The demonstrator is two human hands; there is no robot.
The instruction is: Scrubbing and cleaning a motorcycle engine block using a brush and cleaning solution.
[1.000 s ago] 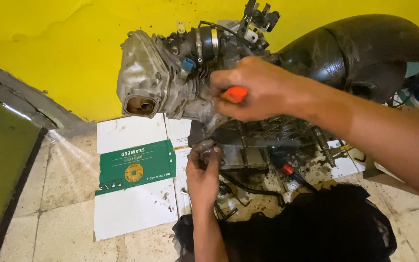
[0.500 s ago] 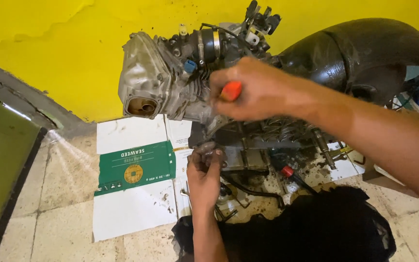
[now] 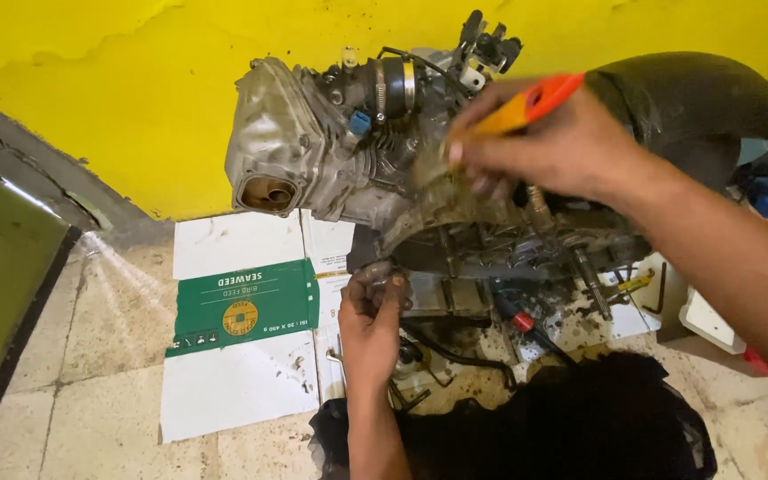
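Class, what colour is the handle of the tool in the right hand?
Orange, shading to red at its end: the tool handle in the right hand, head view.

We work on a pale tiled floor (image 3: 73,382), stained and dusty, that runs up to a yellow wall. Flattened white cardboard (image 3: 233,382) with a green printed band lies directly on the tiles. The grimy engine (image 3: 331,151) rests partly on that cardboard. Just beside it on the floor lie a black cloth (image 3: 580,427) and a red-handled tool (image 3: 526,324).
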